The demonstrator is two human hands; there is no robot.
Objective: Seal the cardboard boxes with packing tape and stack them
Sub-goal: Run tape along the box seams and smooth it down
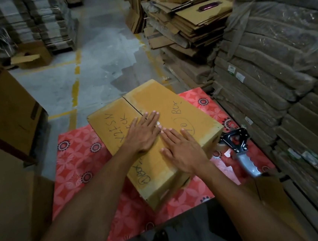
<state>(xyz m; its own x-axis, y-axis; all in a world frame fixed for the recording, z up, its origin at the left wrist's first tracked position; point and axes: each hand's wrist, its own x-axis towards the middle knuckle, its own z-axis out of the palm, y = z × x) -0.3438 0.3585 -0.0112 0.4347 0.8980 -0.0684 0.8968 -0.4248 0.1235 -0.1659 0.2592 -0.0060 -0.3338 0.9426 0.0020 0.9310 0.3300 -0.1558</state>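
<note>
Both hands lie flat, palms down, on the top of the box [172, 107], fingers straight and held close together. The left hand [144, 135] rests over the middle seam, its fingertips pointing away from the person. The right hand [182, 153] lies just beside it and nearer the body, its fingertips meeting the left hand's edge. Both forearms reach in from the bottom corners, cut off by the frame.

The box is plain brown corrugated cardboard, closed, long and low. It sits skewed on the bench [80, 157], which has a red cover printed with pale petals and dark round flowers. Black marker scrawl runs across the flaps; "Box" and a circled number can be read, and the hands hide the rest. The seam shows as a dark line beyond the left hand. I cannot tell whether clear tape lies over it.

A tape gun [236, 144] lies on the bench just right of the box, with a black metal frame. Its pale ridged handle is blurred.

On the right stand flattened cartons [184, 26], ragged at the edges, and bundles [283, 50] wrapped in cloudy plastic. A small purple thing on the cartons is too dim to name. The floor [95, 68] is grey concrete with worn yellow lines. A big carton [1, 100] stands at the left, partly cut off.
</note>
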